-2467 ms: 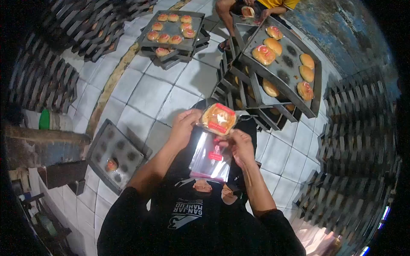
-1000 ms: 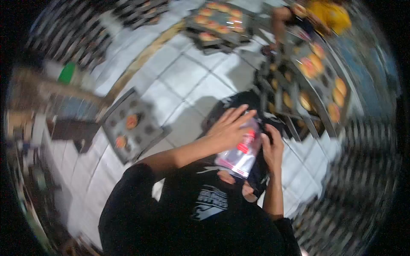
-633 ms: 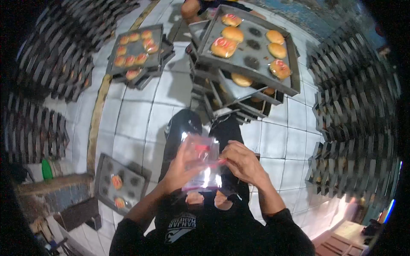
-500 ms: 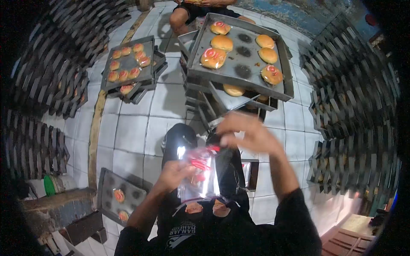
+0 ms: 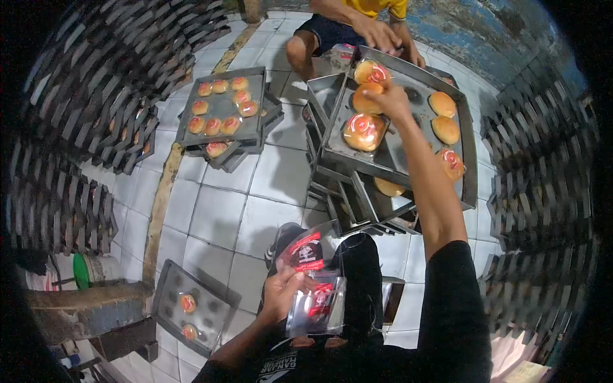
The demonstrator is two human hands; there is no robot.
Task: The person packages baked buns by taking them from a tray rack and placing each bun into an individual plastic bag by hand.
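Note:
My left hand (image 5: pixel 281 292) pinches a clear plastic bag with red print (image 5: pixel 308 253), held up over my lap. Just below it, a stack of similar clear bags (image 5: pixel 318 307) lies on my lap. My right hand (image 5: pixel 388 102) reaches out to the large tray (image 5: pixel 403 167) and has its fingers around an unwrapped bun (image 5: pixel 366 98). Beside that bun are a wrapped bun (image 5: pixel 364 132) nearer me and another wrapped bun (image 5: pixel 373 72) farther off. Two plain buns (image 5: pixel 445 129) and a wrapped one (image 5: pixel 451 165) sit along the tray's right side.
A person in a yellow shirt (image 5: pixel 373 7) sits behind the large tray. To the left, a tray (image 5: pixel 263 102) holds several wrapped buns. A floor tray (image 5: pixel 165 295) at lower left carries two wrapped buns. Stacked dark trays (image 5: pixel 536 210) line both sides.
My right hand has moved up and forward from above my lap to the bun in the large tray. The bag in my left hand now stands raised and spread. The other person's hands have come to the tray.

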